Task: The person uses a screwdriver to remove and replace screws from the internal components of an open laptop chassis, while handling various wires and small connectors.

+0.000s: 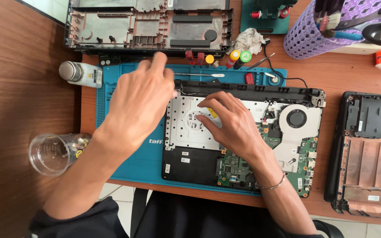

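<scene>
Dark sleeves: both forearms enter from the bottom edge of the frame, over a wooden table (18, 66).
Right hand: the right hand (232, 125) lies palm down at the centre of the frame on the opened laptop base (190, 165), fingers loosely curled, fingertips pressing the silver metal plate (184, 128); a small yellow thing shows under the fingers, and I cannot tell whether it is gripped. A thin bracelet sits on the wrist.
Left hand: the left hand (140, 99) hovers left of centre, above the plate's upper left corner, fingers half spread and slightly blurred; nothing is visibly held in it.
Laptop base: it rests on the blue work mat (133, 163), centre to right of the frame, with the green circuit board (239, 169) and the round fan (296, 118) exposed on its right half.
Step in hand: judging by the hands, the metal plate is being worked at or steadied while the base is taken apart.
Next move: it seems to call for a light, precise touch at the plate's edge, keeping clear of the board and the thin cables.
Left edge: a clear plastic cup (51, 153) lies on its side; a white bottle (82, 72) lies above it.
Far side: small colour-capped screwdrivers (234, 56) stand along the mat's top edge; an empty black laptop shell (148, 26) fills the upper left, a purple mesh holder (314, 31) the upper right, another shell (367, 154) the right edge.
</scene>
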